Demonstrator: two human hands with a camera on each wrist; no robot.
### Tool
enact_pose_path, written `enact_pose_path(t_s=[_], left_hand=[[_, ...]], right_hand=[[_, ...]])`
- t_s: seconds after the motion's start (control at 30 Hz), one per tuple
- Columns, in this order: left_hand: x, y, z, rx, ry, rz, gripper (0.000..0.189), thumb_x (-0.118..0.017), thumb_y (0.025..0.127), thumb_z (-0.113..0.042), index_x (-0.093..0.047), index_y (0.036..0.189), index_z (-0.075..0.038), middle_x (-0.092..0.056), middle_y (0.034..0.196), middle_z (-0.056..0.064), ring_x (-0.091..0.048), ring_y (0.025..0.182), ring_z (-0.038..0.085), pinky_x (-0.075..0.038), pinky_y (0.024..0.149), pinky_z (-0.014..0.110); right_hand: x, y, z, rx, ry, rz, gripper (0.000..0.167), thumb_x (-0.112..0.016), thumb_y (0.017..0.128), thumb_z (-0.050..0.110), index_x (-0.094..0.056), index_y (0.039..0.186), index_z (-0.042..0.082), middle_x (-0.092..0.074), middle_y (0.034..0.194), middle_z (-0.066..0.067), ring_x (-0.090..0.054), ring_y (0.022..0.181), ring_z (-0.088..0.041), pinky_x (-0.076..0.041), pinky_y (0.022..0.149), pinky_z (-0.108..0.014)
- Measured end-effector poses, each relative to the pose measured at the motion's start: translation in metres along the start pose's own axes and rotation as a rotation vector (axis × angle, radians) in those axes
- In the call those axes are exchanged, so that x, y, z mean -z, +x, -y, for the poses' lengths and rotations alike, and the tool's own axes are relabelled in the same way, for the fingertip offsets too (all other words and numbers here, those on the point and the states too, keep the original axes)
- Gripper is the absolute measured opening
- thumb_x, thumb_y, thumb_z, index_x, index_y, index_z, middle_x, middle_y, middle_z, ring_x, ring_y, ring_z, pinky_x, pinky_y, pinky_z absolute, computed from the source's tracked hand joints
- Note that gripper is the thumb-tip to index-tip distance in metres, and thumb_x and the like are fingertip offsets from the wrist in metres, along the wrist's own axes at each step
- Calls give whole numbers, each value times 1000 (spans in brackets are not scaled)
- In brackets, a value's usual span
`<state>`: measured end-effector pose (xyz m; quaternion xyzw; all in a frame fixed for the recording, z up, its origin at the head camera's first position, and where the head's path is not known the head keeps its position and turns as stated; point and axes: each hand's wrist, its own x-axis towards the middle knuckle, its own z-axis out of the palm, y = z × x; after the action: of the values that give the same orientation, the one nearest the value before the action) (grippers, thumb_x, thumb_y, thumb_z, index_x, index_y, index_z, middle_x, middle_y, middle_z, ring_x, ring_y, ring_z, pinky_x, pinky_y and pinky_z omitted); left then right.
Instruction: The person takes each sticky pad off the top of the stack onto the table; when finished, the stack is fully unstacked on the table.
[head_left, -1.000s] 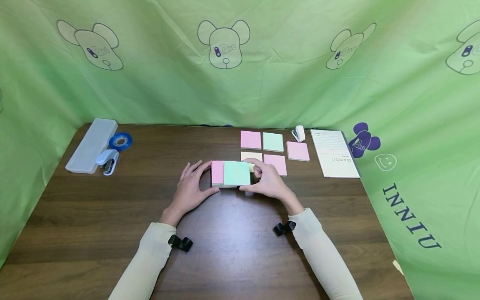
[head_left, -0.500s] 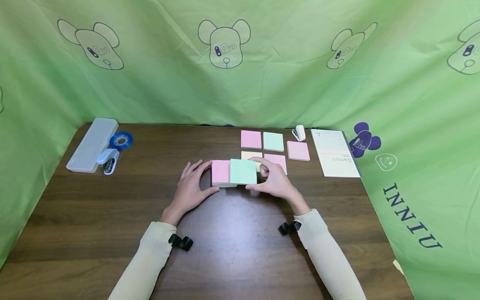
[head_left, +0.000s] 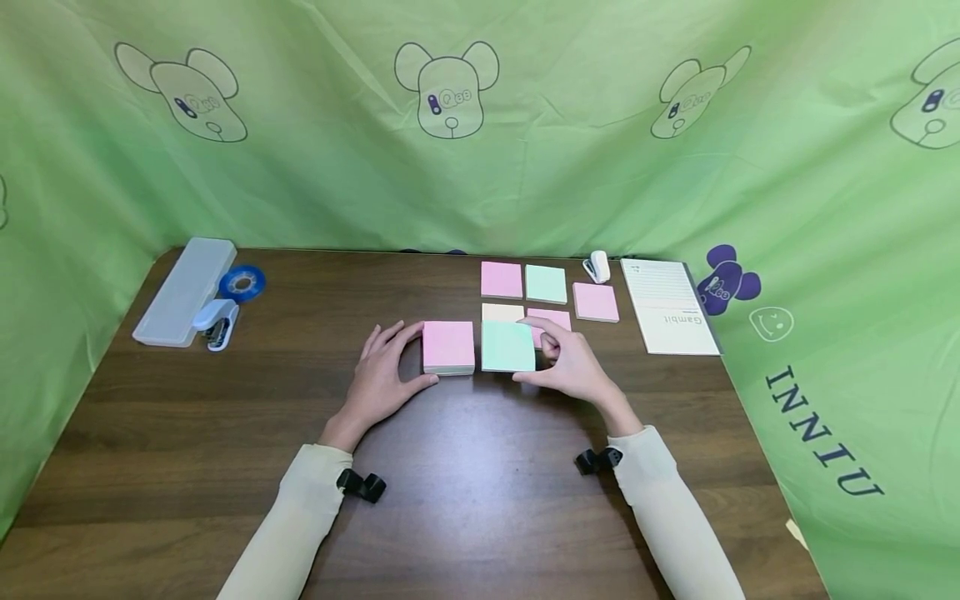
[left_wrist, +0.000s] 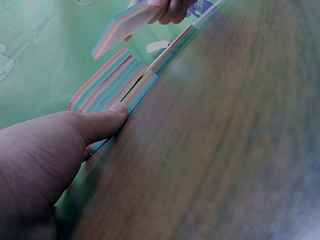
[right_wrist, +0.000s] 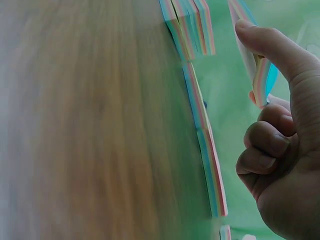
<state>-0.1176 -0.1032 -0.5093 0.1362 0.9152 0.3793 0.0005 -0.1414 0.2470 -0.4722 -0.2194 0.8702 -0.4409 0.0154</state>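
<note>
A stack of sticky note pads [head_left: 448, 343], pink on top with striped layered edges, stands at the table's middle. My left hand [head_left: 381, 367] holds it from the left, thumb at the near side and fingertips at the far corner; in the left wrist view the thumb presses the stack's side [left_wrist: 107, 80]. My right hand [head_left: 570, 362] pinches a mint-green-topped sticky note pad [head_left: 508, 347] between thumb and index finger, its other fingers curled. This pad is raised above the table, just right of the stack, with a gap between them. The right wrist view shows its layered edge [right_wrist: 260, 82].
Behind lie two pink pads [head_left: 501, 280] [head_left: 596, 302], a green pad [head_left: 546, 284], a cream pad [head_left: 502, 312] and a partly covered pink pad [head_left: 551, 319]. A white stapler [head_left: 597, 267] and notebook [head_left: 667, 304] are right; a case [head_left: 186, 292], blue tape [head_left: 242, 283] and stapler [head_left: 216, 321] left.
My right hand has moved to the right with the green-topped pad, from over the stack to beside it, uncovering the pink top. My left hand has stayed on the stack.
</note>
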Motion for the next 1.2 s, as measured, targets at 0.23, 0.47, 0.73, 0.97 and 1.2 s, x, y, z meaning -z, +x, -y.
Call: enact_pose_path(t_s=[0.23, 0.47, 0.73, 0.97, 1.2], left_hand=[[0, 0, -1, -8, -6, -4, 92, -94, 91, -36, -48, 168, -16, -58, 165, 11, -35, 164, 38, -10, 139, 61], [-1, 0, 0, 1, -10, 2, 92, -94, 92, -36, -48, 169, -17, -57, 165, 10, -34, 165, 36, -9, 139, 61], [1, -1, -2, -14, -17, -12, 93, -96, 90, -33, -48, 168, -16, -58, 165, 11, -35, 164, 39, -11, 138, 64], [0, -1, -2, -24, -19, -19, 92, -96, 90, -32, -49, 168, -15, -59, 164, 11, -36, 164, 39, -10, 139, 63], [0, -1, -3, -17, -19, -15, 93, -96, 90, -32, -48, 168, -15, -58, 164, 12, -35, 164, 39, -10, 138, 64]], right_hand=[[15, -11, -11, -35, 11, 21, 80, -104, 77, 16, -68, 148, 18, -29, 75, 9, -29, 70, -7, -29, 67, -25], [28, -22, -22, -53, -15, 26, 79, -104, 78, 18, -67, 148, 18, -26, 75, 8, -28, 69, -8, -31, 69, -26], [46, -29, -31, -80, -42, 24, 78, -104, 78, 17, -68, 147, 18, -28, 77, 6, -29, 71, -9, -31, 69, -26], [68, -37, -43, -134, -17, 26, 81, -102, 81, 14, -64, 152, 15, -28, 76, 5, -29, 69, -11, -32, 69, -28], [80, -42, -54, -159, 14, 33, 83, -100, 82, 7, -61, 155, 11, -27, 77, 2, -28, 70, -12, -31, 68, -27]])
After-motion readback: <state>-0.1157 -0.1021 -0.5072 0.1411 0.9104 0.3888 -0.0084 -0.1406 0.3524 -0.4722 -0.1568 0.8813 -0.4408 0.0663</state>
